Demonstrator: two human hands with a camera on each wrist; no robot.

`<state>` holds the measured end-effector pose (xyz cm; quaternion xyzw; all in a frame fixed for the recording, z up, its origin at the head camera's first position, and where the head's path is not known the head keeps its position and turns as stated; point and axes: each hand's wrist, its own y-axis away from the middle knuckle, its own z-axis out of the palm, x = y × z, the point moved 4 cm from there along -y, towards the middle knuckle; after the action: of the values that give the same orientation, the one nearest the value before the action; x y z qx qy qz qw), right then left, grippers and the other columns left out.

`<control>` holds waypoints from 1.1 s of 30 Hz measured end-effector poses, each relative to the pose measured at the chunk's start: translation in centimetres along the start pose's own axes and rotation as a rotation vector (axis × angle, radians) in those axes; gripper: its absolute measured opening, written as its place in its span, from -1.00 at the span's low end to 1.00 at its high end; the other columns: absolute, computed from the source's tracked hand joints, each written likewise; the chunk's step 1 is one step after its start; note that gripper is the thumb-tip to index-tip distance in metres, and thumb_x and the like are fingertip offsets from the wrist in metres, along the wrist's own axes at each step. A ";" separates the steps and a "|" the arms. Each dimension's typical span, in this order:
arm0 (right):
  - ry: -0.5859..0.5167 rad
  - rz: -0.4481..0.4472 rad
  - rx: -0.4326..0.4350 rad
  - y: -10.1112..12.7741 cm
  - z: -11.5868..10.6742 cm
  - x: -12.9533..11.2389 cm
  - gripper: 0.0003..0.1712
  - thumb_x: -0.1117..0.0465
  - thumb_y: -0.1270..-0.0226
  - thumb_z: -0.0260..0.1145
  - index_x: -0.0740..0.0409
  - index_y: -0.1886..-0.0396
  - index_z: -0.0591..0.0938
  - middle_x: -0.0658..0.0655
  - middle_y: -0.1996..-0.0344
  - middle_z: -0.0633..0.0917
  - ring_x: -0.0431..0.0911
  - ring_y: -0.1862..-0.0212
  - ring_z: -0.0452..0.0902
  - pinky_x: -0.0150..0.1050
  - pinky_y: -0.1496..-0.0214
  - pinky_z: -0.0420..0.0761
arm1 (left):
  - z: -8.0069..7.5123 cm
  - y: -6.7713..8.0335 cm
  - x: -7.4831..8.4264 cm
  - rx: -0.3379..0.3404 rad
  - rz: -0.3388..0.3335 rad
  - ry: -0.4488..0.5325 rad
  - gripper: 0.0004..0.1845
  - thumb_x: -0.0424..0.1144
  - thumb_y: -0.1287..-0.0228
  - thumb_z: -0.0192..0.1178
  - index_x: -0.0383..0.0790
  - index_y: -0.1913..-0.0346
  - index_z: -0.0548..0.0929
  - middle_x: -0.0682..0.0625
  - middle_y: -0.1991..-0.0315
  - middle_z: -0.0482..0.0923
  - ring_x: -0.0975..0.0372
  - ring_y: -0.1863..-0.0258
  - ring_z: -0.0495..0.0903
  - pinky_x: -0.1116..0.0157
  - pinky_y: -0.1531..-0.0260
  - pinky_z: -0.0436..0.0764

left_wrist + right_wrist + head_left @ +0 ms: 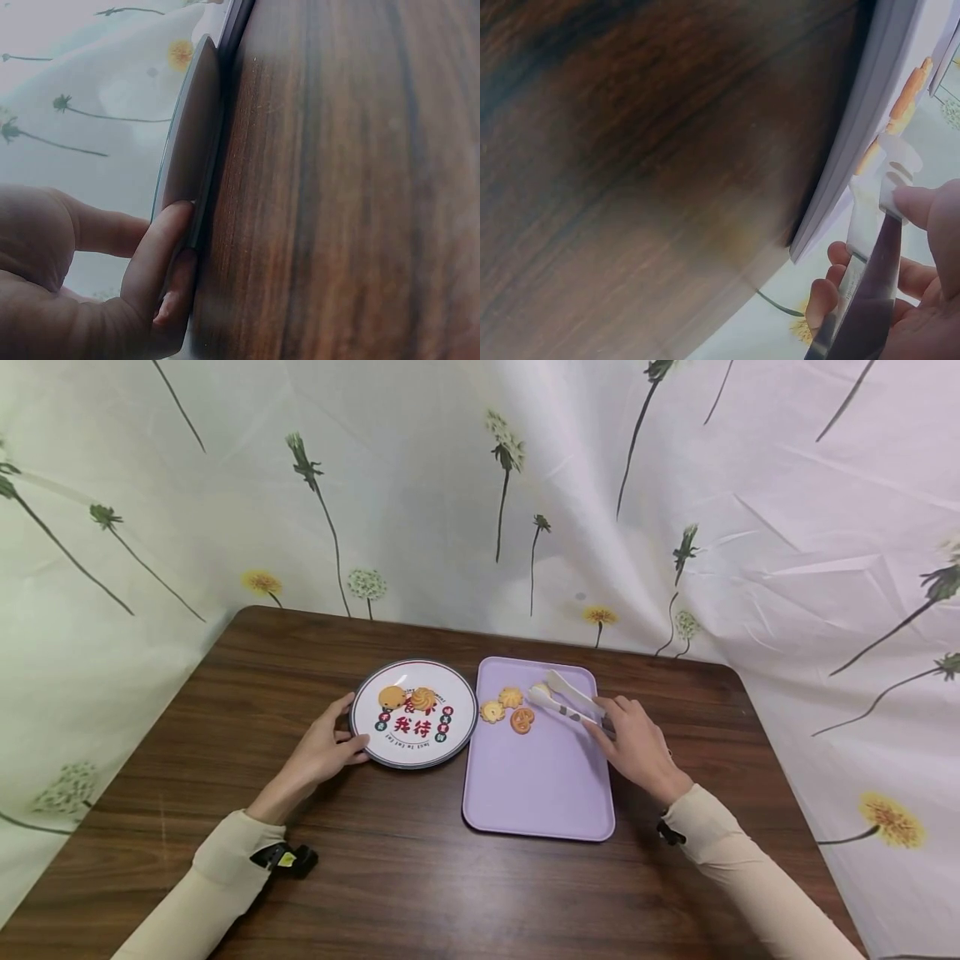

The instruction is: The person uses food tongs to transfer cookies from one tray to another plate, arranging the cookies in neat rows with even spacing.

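My left hand [322, 750] holds the left rim of a round white plate [411, 753] with a dark edge and printed characters. In the left wrist view, fingers [157, 255] bend against the plate's underside [187, 150]. A smooth round cookie [391, 697] and a swirled cookie [423, 698] lie on the plate. My right hand [637, 745] grips tongs [573, 693] with white tips and metal arms [870, 292]. The tips are spread about a pale cookie [542, 690], partly hidden, on the lilac tray [536, 785]; whether they touch it I cannot tell.
Left of the tongs on the tray lie a flower-shaped cookie [511, 697], a pale round cookie [492, 712] and a pretzel-shaped cookie [522, 720]. Plate and tray stand side by side on a brown wooden table [420, 877]. Behind hangs a flower-printed cloth [435, 493].
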<state>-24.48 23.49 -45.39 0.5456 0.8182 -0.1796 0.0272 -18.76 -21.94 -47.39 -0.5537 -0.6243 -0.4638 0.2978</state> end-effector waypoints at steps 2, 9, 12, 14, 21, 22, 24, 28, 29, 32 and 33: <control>-0.004 0.000 0.000 0.0 0.0 0.0 -0.43 -0.07 -0.51 0.34 0.19 -0.33 0.62 0.22 0.12 0.70 0.04 0.17 0.50 0.01 0.34 0.68 | 0.0 0.0 0.0 0.001 0.001 0.002 -0.11 -0.44 -0.54 0.11 -0.27 -0.70 -0.20 -0.44 -0.62 -0.05 -0.16 -0.22 0.56 0.48 0.14 0.84; -0.012 0.006 -0.008 -0.1 0.4 -0.1 -0.43 -0.06 -0.51 0.34 0.20 -0.32 0.62 0.20 0.12 0.70 0.02 0.18 0.48 -0.04 0.31 0.66 | 0.0 0.0 0.0 0.002 0.006 -0.002 -0.11 -0.44 -0.54 0.11 -0.26 -0.70 -0.20 -0.45 -0.61 -0.03 -0.15 -0.21 0.57 0.48 0.14 0.84; -0.005 -0.004 -0.011 -0.1 0.5 -0.3 -0.44 -0.04 -0.52 0.34 0.19 -0.32 0.62 0.19 0.13 0.69 0.01 0.20 0.47 -0.07 0.34 0.63 | 0.0 0.0 0.0 0.001 0.005 0.000 -0.11 -0.44 -0.54 0.11 -0.26 -0.70 -0.20 -0.45 -0.61 -0.04 -0.16 -0.22 0.56 0.47 0.14 0.84; 0.002 -0.015 -0.008 -0.1 0.5 -0.4 -0.46 -0.03 -0.52 0.34 0.19 -0.32 0.62 0.19 0.14 0.69 0.01 0.22 0.46 -0.07 0.36 0.62 | 0.0 0.0 0.0 0.002 0.004 0.002 -0.11 -0.44 -0.54 0.11 -0.27 -0.70 -0.20 -0.44 -0.62 -0.06 -0.16 -0.22 0.56 0.47 0.14 0.84; 0.007 -0.024 0.012 0.1 0.5 -0.6 -0.48 -0.02 -0.51 0.35 0.16 -0.31 0.63 0.19 0.12 0.70 0.02 0.21 0.47 -0.03 0.38 0.64 | 0.0 0.0 -0.1 0.000 0.004 0.000 -0.11 -0.44 -0.55 0.10 -0.26 -0.70 -0.20 -0.44 -0.62 -0.06 -0.17 -0.24 0.54 0.48 0.14 0.84; 0.006 -0.022 0.012 0.1 0.5 -0.6 -0.48 -0.02 -0.51 0.35 0.16 -0.31 0.63 0.19 0.12 0.70 0.02 0.21 0.47 -0.02 0.38 0.64 | 0.0 0.0 -0.1 -0.001 0.004 0.000 -0.11 -0.44 -0.55 0.10 -0.25 -0.71 -0.20 -0.44 -0.61 -0.05 -0.17 -0.24 0.55 0.48 0.14 0.84; 0.007 -0.018 0.010 0.1 0.5 -0.7 -0.48 -0.02 -0.51 0.36 0.16 -0.31 0.63 0.19 0.11 0.70 0.03 0.22 0.47 -0.03 0.39 0.63 | 0.0 0.0 -0.1 -0.001 0.004 -0.002 -0.11 -0.43 -0.55 0.10 -0.25 -0.71 -0.20 -0.45 -0.60 -0.03 -0.17 -0.23 0.55 0.48 0.14 0.84; 0.011 -0.016 0.009 0.1 0.5 -0.7 -0.48 -0.02 -0.51 0.35 0.15 -0.31 0.63 0.18 0.12 0.69 0.02 0.22 0.46 -0.05 0.40 0.61 | 0.0 0.0 -0.1 0.001 0.002 -0.006 -0.11 -0.43 -0.55 0.10 -0.25 -0.71 -0.21 -0.48 -0.56 0.03 -0.17 -0.22 0.57 0.46 0.13 0.85; 0.011 -0.017 0.010 0.1 0.5 -0.7 -0.48 -0.02 -0.51 0.35 0.15 -0.31 0.63 0.18 0.13 0.69 0.02 0.23 0.45 -0.06 0.41 0.61 | 0.0 0.1 -0.1 0.001 0.002 -0.008 -0.11 -0.43 -0.55 0.10 -0.25 -0.71 -0.21 -0.48 -0.55 0.04 -0.16 -0.22 0.57 0.46 0.13 0.85; 0.009 -0.026 0.018 0.1 0.5 -0.7 -0.48 -0.02 -0.51 0.34 0.14 -0.31 0.63 0.16 0.15 0.67 0.01 0.23 0.44 -0.09 0.41 0.58 | 0.0 0.0 -0.2 0.004 0.000 -0.012 -0.11 -0.42 -0.55 0.10 -0.24 -0.71 -0.21 -0.48 -0.54 0.06 -0.16 -0.21 0.57 0.46 0.14 0.85; 0.009 -0.027 0.021 0.1 0.5 -0.7 -0.49 -0.02 -0.51 0.35 0.14 -0.31 0.63 0.16 0.15 0.67 0.01 0.23 0.44 -0.10 0.41 0.58 | 0.0 0.0 -0.2 0.004 0.000 -0.012 -0.11 -0.42 -0.56 0.10 -0.24 -0.71 -0.20 -0.48 -0.54 0.06 -0.16 -0.22 0.57 0.46 0.14 0.85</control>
<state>-24.15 22.75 -45.73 0.5354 0.8237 -0.1861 0.0155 -18.69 -22.06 -47.56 -0.5556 -0.6271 -0.4591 0.2953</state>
